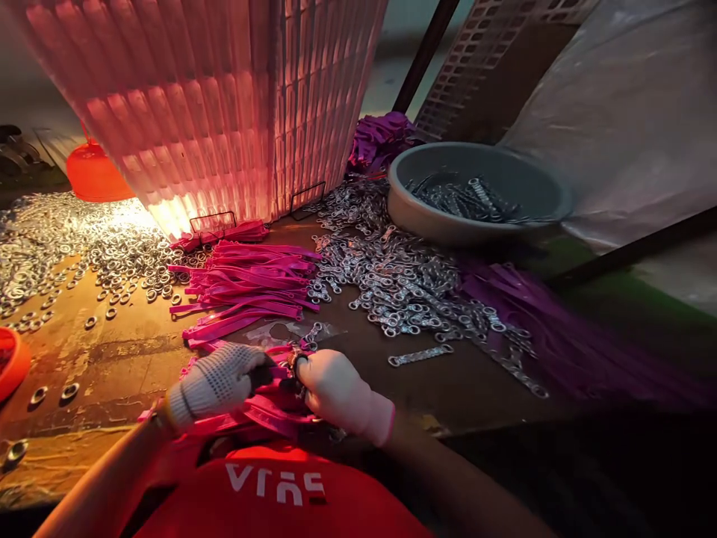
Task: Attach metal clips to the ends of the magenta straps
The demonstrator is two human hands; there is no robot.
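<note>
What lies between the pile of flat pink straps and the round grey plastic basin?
In the head view, a heap of shiny silver metal links lies between the pink straps and the grey basin.

The left glove (pixel 216 379) is pale with dark dots (pixel 224 370); the right glove (pixel 339 388) has a pink edge (pixel 390 426); the red top (pixel 269 515) has white letters (pixel 261 482).
</note>
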